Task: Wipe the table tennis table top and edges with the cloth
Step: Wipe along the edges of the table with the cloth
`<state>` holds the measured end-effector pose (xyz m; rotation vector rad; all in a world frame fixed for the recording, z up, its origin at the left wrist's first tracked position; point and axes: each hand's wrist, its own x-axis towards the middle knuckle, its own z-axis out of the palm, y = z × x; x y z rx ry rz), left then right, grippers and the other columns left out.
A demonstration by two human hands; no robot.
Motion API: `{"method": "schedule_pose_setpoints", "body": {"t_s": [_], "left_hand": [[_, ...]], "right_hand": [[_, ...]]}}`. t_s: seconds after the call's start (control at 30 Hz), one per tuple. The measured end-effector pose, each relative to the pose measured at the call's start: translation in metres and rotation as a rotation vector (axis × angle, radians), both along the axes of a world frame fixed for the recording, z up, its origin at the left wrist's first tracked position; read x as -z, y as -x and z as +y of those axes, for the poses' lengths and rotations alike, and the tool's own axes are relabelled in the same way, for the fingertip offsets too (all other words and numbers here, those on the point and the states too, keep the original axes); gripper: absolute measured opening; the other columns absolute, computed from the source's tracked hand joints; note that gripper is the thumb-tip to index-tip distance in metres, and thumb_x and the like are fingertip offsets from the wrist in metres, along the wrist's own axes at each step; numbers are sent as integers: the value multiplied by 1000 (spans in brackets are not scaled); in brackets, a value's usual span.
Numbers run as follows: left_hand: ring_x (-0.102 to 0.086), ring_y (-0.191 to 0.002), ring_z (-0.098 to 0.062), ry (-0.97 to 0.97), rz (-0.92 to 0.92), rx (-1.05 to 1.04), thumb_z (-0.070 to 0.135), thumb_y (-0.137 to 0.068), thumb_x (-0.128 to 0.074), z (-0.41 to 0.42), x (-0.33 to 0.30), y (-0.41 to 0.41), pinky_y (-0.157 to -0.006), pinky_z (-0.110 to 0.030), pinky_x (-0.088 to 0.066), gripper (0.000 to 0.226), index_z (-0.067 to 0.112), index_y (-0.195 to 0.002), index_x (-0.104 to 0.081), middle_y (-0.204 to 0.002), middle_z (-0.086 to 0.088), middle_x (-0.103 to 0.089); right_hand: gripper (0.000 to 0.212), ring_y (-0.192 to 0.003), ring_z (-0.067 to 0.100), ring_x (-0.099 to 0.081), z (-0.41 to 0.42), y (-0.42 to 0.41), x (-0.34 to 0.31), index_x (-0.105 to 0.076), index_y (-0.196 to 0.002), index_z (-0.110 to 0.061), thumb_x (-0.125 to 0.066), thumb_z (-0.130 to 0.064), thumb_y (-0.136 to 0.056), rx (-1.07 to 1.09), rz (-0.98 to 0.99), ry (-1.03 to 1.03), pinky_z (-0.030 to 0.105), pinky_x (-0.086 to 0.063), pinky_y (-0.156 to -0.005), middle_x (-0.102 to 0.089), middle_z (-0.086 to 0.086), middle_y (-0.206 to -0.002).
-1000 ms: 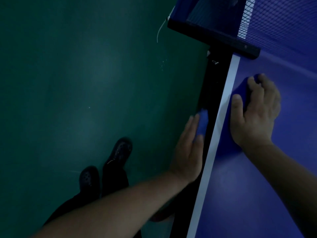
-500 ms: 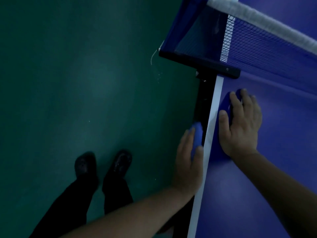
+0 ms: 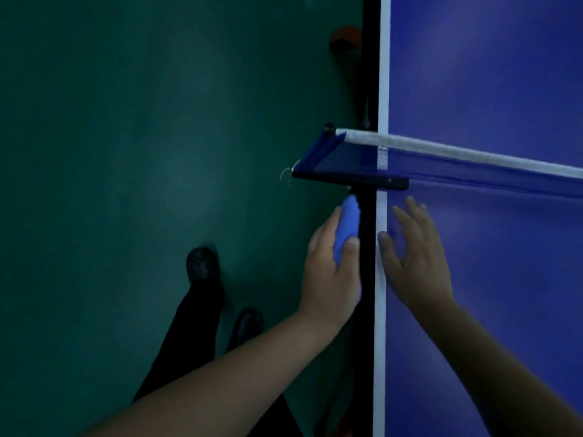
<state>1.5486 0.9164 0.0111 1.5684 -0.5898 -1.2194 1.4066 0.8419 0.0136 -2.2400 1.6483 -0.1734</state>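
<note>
The table tennis table has a blue top (image 3: pixel 492 77), a white side line (image 3: pixel 380 326) and a black side edge (image 3: pixel 367 342). My left hand (image 3: pixel 328 272) holds a blue cloth (image 3: pixel 345 225) between thumb and fingers and presses it against the black edge, just below the net clamp (image 3: pixel 350 177). My right hand (image 3: pixel 416 260) lies flat on the top beside the white line, fingers straight and spread, pointing at the net (image 3: pixel 473 167). I cannot tell whether any cloth lies under it.
The net with its white top band crosses the table right ahead of both hands, and its black clamp sticks out over the green floor (image 3: pixel 126 152). My two dark shoes (image 3: pixel 200 263) stand left of the table. An orange object (image 3: pixel 345 36) sits by the far edge.
Both hands have slid along the table side toward the net clamp. My left thumb now wraps the cloth, and the dark cloth patch under my right hand no longer shows.
</note>
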Motion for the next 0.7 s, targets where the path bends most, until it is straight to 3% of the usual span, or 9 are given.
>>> {"method": "schedule_pose_setpoints", "body": {"t_s": [0.1, 0.17, 0.33, 0.5, 0.7], "left_hand": [[-41, -135, 9, -16, 18, -85, 31, -100, -52, 4, -29, -52, -113, -16, -31, 49, 37, -147, -43, -150, 17, -45], [-44, -132, 11, 10, 10, -150, 28, -101, -54, -4, -52, -90, -108, -11, -34, 42, 47, -137, -43, -147, 22, -47], [-46, -132, 8, 128, -8, -214, 27, -98, -54, -50, -92, -169, -105, -9, -36, 51, 27, -148, -45, -148, 19, -50], [-43, -135, 6, 116, -17, -123, 18, -105, -50, -126, -79, -191, -111, -13, -34, 48, 25, -152, -41, -151, 17, -46], [-41, -135, -2, -26, -44, 10, 21, -104, -49, -195, -8, -160, -114, -21, -28, 51, 24, -154, -38, -154, 8, -41]], "right_hand": [[52, -148, 26, -32, 12, -41, -35, -50, -143, -5, -49, -35, -101, -51, -106, 150, 26, -21, -121, -40, 11, -157], [48, -147, 31, -35, 8, -65, -59, -54, -138, 0, -51, -29, -101, -89, -163, 227, 33, -26, -121, -43, 17, -154], [48, -146, 33, -35, -31, -105, -114, -52, -139, 1, -48, -27, -102, -132, -179, 311, 39, -27, -121, -44, 14, -152], [59, -148, 26, -32, -107, -116, -129, -45, -148, -8, -40, -44, -102, -143, -49, 141, 35, -24, -121, -42, 8, -156], [76, -151, 25, -25, -212, -98, -73, -38, -154, -14, -30, -61, -95, -181, 192, -137, 34, -17, -121, -31, 7, -162]]}}
